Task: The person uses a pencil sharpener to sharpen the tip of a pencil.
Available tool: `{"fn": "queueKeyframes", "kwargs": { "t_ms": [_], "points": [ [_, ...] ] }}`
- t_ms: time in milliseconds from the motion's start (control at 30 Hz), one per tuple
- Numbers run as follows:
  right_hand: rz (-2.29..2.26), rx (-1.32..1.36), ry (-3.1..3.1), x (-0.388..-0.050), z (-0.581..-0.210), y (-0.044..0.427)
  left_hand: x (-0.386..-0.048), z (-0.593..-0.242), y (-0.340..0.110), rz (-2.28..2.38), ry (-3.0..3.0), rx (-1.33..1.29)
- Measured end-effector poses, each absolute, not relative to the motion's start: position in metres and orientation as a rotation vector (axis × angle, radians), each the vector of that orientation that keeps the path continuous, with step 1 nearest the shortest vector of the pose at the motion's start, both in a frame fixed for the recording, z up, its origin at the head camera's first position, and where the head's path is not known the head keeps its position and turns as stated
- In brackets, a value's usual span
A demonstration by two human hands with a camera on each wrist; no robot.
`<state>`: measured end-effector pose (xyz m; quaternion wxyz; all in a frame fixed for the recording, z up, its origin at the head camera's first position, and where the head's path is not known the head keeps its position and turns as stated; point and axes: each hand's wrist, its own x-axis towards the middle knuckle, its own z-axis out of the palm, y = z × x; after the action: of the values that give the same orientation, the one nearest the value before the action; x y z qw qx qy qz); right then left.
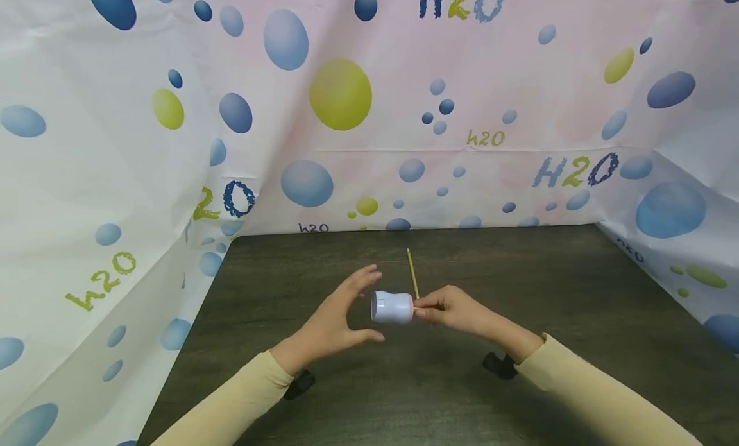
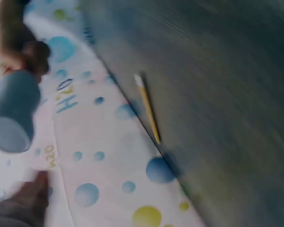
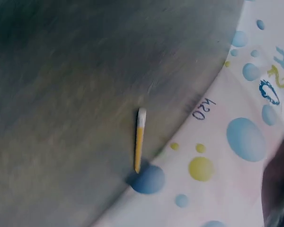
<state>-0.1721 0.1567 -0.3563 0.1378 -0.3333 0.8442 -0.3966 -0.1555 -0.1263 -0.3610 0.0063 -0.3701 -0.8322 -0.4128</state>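
A small pale blue, waisted, cup-like piece [image 1: 392, 307] hangs sideways above the dark table, its wider end facing left. My right hand [image 1: 458, 310] pinches its pinkish right end between thumb and fingers. The left hand [image 1: 331, 321] is beside the other end, thumb and fingers spread apart around a gap, apparently not touching it. In the left wrist view the cup-like piece [image 2: 18, 101] shows a smooth, rounded end; its exact kind is unclear. A yellow pencil [image 1: 412, 273] with a white end lies on the table beyond the right hand.
The dark wooden table [image 1: 277, 266] meets a white sheet [image 1: 392, 131] printed with blue and green dots and H2O lettering, at the back and both sides. Dark wrist-worn devices [image 1: 500, 365] sit below the wrists.
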Motion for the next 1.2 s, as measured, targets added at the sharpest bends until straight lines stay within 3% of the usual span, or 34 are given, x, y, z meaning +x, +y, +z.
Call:
{"fn": "queueKeyframes", "kwargs": {
  "t_ms": [200, 300, 367, 467, 667, 767, 1200],
  "points": [
    [-0.682, -1.599, 3.166, -0.160, -0.363, 0.151, -0.162, -0.360, -0.129, -2.405, -2.835, -0.520],
    [-0.478, -1.939, 3.295, -0.161, -0.367, 0.147, -0.163, -0.362, -0.127, -2.651, -2.853, -0.418],
    [-0.428, -2.012, 3.292, -0.160, -0.369, 0.145, -0.162, -0.364, -0.126, -2.642, -2.834, -0.452],
    [-0.479, -1.859, 3.233, -0.157, -0.369, 0.145, -0.159, -0.364, -0.124, -2.375, -2.823, -0.588],
    [-0.862, -1.176, 2.788, -0.154, -0.355, 0.147, -0.151, -0.360, -0.120, -1.535, -2.800, -0.925],
    [-1.006, -0.982, 2.572, -0.157, -0.349, 0.147, -0.149, -0.361, -0.121, -1.277, -2.705, -1.050],
    [-1.130, -0.859, 2.364, -0.165, -0.344, 0.149, -0.149, -0.366, -0.127, -0.899, -2.352, -1.268]
  ]
}}
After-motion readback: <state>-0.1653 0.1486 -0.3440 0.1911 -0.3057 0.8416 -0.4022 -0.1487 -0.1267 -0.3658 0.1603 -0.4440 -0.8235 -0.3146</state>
